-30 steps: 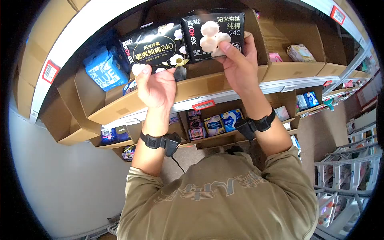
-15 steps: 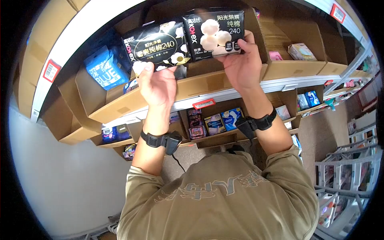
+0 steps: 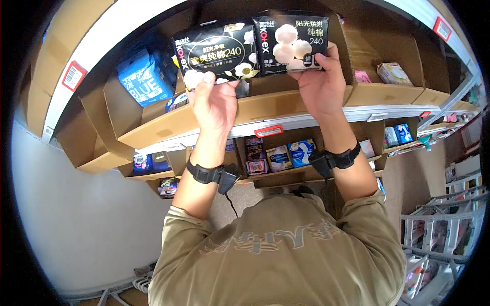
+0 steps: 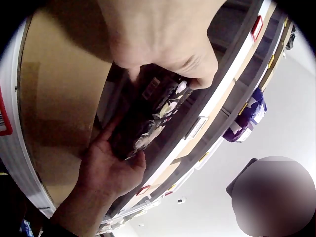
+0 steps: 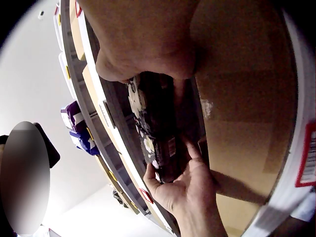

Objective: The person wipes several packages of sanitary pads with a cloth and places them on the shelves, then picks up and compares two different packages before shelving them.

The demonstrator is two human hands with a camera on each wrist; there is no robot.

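My left hand (image 3: pixel 214 104) holds a black Kotex sanitary pad pack (image 3: pixel 217 56) by its lower edge, thumb on the front and fingers behind. Beside it, a second black Kotex pack (image 3: pixel 291 43), printed with white cotton puffs, is gripped at its lower right corner by my right hand (image 3: pixel 324 84). Both packs face me side by side, their inner edges close together, raised in front of the upper shelf. In the left wrist view the flowered pack (image 4: pixel 155 123) appears edge-on between the hands. The right wrist view shows the dark packs (image 5: pixel 153 123) in shadow.
A blue pack (image 3: pixel 145 81) stands in the upper cardboard bin (image 3: pixel 168 122) at left. Further right lie a pink pack (image 3: pixel 362 76) and a small box (image 3: pixel 394 74). The lower shelf holds several packs, including a blue one (image 3: pixel 302 152). A wire rack (image 3: pixel 434 224) stands at right.
My right thumb has slid off the cotton picture to the pack's lower right corner. Both packs and hands now appear slightly further right in the head view, as do the shelves.
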